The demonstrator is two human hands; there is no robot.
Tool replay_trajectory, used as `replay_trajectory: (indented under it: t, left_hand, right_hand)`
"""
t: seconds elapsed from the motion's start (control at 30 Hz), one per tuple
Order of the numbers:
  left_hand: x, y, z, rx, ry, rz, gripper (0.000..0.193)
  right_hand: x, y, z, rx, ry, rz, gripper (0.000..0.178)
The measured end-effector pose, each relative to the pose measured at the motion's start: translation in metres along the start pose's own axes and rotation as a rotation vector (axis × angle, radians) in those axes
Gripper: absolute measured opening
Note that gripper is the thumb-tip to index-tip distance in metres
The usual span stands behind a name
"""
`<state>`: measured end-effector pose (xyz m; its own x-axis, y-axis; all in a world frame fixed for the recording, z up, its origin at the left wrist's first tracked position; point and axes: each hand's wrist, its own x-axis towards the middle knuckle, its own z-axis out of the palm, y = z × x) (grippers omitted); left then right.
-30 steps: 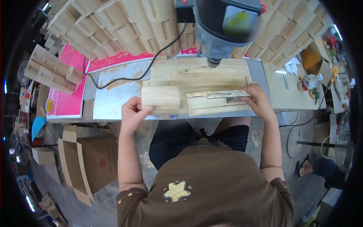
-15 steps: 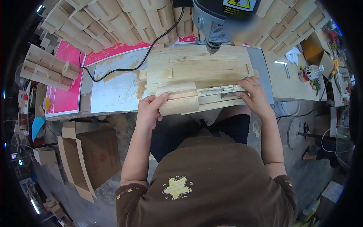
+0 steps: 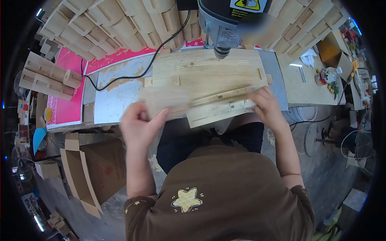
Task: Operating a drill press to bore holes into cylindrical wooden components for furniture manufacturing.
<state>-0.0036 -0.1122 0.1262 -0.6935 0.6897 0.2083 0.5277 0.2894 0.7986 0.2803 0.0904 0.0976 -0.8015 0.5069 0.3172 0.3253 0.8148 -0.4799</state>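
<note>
My left hand (image 3: pixel 140 124) grips a pale rounded wooden block (image 3: pixel 165 100), smeared by motion, at the front left of a wooden board (image 3: pixel 213 74). Thumb and fingers are closed around the block's near side. On the right, my right hand (image 3: pixel 266 105) pinches the end of a narrow wooden strip (image 3: pixel 231 105) with dark marks along it, also somewhat blurred. The strip lies over the board's front edge, to the right of the block. Beyond my hands, a drill press (image 3: pixel 221 32) stands with its chuck (image 3: pixel 221 52) above the back of the board.
Slotted wooden cylinders (image 3: pixel 116 20) are stacked at the back, with more (image 3: pixel 52 76) at the left. A black cable (image 3: pixel 155 56) curves across the bench. At the right are a plastic bottle (image 3: pixel 327 76) and a white cloth (image 3: pixel 308 58). An open cardboard box (image 3: pixel 102 166) sits at lower left.
My left hand has moved left with the wooden block, drawing it away from the marked strip. My right hand stays near its place, and the strip has tilted.
</note>
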Motion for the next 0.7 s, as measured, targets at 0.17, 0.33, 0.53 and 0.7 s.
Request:
replay_trajectory:
  t: [0.17,0.33,0.53,0.7]
  left_hand:
    - [0.010,0.011,-0.055,0.392,0.337,0.770,0.044]
    - [-0.003,0.005,-0.066,0.484,0.387,0.904,0.049]
    - [-0.016,0.007,-0.029,-0.608,0.252,0.131,0.030]
    - [-0.016,-0.007,0.014,-0.714,-0.012,-0.267,0.014]
  right_hand:
    - [-0.016,-0.036,-0.004,-0.174,0.230,-0.298,0.033]
    - [-0.015,-0.040,0.011,-0.196,0.142,-0.344,0.032]
    - [-0.016,-0.030,-0.005,-0.023,0.226,-0.055,0.037]
    - [0.004,-0.022,-0.009,-0.012,0.224,0.012,0.030]
